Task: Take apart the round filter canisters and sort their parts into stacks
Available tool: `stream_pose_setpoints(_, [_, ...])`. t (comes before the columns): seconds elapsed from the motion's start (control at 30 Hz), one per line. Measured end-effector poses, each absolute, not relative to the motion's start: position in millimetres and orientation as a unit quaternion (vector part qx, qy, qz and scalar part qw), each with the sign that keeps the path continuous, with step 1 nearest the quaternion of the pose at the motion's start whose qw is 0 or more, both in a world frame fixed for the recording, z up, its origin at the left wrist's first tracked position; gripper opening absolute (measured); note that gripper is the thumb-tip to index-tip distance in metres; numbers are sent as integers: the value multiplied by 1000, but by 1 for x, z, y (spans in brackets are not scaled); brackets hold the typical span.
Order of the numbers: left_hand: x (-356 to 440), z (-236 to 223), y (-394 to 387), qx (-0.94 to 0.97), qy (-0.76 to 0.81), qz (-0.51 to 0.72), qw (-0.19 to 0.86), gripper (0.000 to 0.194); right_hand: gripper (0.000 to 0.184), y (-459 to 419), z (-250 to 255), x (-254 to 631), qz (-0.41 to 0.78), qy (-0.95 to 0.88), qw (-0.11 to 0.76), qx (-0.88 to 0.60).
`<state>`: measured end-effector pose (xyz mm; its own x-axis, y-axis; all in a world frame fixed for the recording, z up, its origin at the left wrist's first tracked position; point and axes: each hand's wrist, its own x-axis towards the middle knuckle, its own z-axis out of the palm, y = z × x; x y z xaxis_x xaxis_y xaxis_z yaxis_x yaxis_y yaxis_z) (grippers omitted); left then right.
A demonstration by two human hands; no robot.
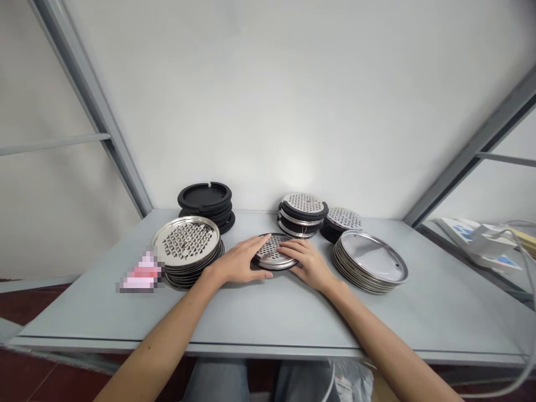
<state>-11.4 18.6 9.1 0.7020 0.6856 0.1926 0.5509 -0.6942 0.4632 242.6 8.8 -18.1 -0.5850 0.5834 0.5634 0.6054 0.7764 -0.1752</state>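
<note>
A round metal grater disc point(272, 249) with a perforated face and a dark rim is low over the middle of the table. My left hand point(240, 261) is at its left edge, fingers reaching over the rim and thumb along the near side. At the right edge, my right hand point(309, 261) grips it, fingertips on the top face and thumb lower down. Left of my hands stands a stack of metal grater discs point(186, 241). To the right is a stack of shiny round metal plates point(372, 257) with a smooth top.
Black round rings or trays point(205, 196) are piled at the back left. Behind my hands stands a pile of grater discs with black rings point(304, 204), beside another perforated disc on black pieces point(344, 219). A blurred pink item point(142, 273) lies left. White cables point(523, 257) hang at right.
</note>
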Motion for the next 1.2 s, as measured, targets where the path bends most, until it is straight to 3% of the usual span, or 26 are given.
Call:
stream_pose_setpoints(0.1, [-12, 7, 20, 901, 354, 160, 196, 91, 41, 6, -18, 242, -4, -886, 319, -337])
stream_pose_setpoints(0.3, [-10, 7, 21, 902, 357, 160, 185, 84, 61, -1, -14, 238, 7, -881, 321, -347])
stream_pose_setpoints(0.6, [-10, 7, 22, 903, 352, 161, 186, 81, 47, -2, -11, 235, 88, -871, 354, -330])
stream_pose_setpoints(0.87, [-7, 12, 24, 880, 335, 306, 139, 52, 36, -3, -9, 232, 200, -782, 454, -378])
stream_pose_setpoints(1.2, [-8, 13, 26, 873, 273, 372, 154, 40, 38, -1, -2, 241, 270, -771, 434, -379])
